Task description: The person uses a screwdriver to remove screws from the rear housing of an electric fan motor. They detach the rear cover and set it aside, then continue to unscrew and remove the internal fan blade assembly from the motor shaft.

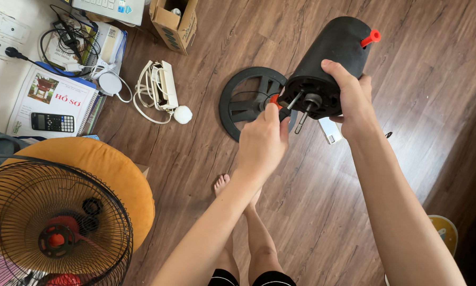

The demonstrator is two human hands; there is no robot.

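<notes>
My right hand (354, 100) grips a black fan motor housing (330, 55), held up over the floor. A red knob (371, 37) sticks out of its top end, and a metal shaft (303, 117) points down toward me. My left hand (263, 143) is closed on a screwdriver (286, 106) with a red and black handle; its metal tip rests against the front face of the housing beside the shaft. Below on the floor lies a round black fan base (246, 100), partly hidden behind my left hand.
A wire fan grille (47, 222) with a red hub leans against an orange cushion (116, 169) at lower left. A white power strip (164, 87), a cardboard box (175, 22), a calculator (52, 122) on books, and cables lie at the upper left. My bare feet (222, 185) stand on wood flooring.
</notes>
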